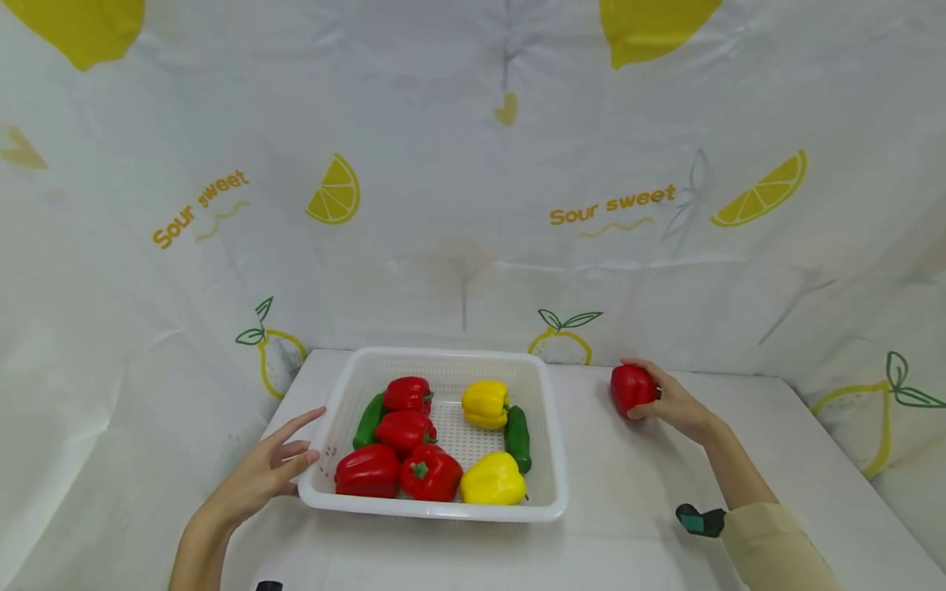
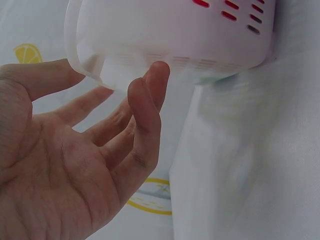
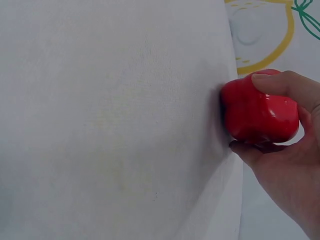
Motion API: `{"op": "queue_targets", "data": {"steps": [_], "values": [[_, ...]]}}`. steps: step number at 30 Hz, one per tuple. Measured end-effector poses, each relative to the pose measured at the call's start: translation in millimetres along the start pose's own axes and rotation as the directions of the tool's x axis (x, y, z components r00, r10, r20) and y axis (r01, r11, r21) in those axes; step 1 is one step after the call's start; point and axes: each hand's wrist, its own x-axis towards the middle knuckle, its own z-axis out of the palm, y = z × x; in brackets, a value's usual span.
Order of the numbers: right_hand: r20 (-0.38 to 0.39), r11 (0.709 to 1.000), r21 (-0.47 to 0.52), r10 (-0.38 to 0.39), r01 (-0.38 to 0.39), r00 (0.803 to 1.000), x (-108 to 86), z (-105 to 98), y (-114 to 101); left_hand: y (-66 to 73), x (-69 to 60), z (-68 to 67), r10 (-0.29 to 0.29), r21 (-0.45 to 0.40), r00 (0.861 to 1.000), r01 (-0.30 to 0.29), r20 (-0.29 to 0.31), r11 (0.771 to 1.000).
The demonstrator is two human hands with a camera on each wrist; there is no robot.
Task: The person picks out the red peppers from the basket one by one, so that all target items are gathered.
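Observation:
A white plastic basket (image 1: 436, 510) stands on the table with several red bell peppers (image 1: 431, 474), two yellow bell peppers (image 1: 493, 480) and two slim green peppers (image 1: 518, 439) in it. My left hand (image 1: 254, 480) touches the basket's left rim with loosely spread fingertips; the palm stays off the basket in the left wrist view. Far to the right of the basket, my right hand (image 1: 678, 408) grips a single red bell pepper (image 1: 628, 389) at the table's back edge. In the right wrist view, thumb and fingers lie on opposite sides of this pepper (image 3: 260, 112).
A white cloth with lemon prints (image 1: 458, 180) hangs behind the table and along its sides. The white tabletop (image 1: 591, 492) spreads between the basket and my right arm. A dark strap piece (image 1: 700, 521) juts out by the right sleeve.

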Motion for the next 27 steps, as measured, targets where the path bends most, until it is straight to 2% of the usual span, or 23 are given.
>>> {"op": "queue_targets", "data": {"steps": [15,22,27], "values": [[-0.004,1.0,-0.006,-0.003,0.003,1.0,-2.8,-5,2,-0.2,-0.2,0.3,0.002,0.01,1.0,-0.002,-0.006,1.0],[0.011,0.999,0.018,-0.032,0.032,0.999,-6.8,-14,-5,0.2,-0.7,0.4,0.002,0.016,1.0,-0.002,-0.011,1.0],[0.003,0.999,-0.025,-0.035,0.035,0.999,-10.1,-23,-14,0.7,-1.2,1.2,0.005,0.021,1.0,-0.004,-0.013,1.0]]}}
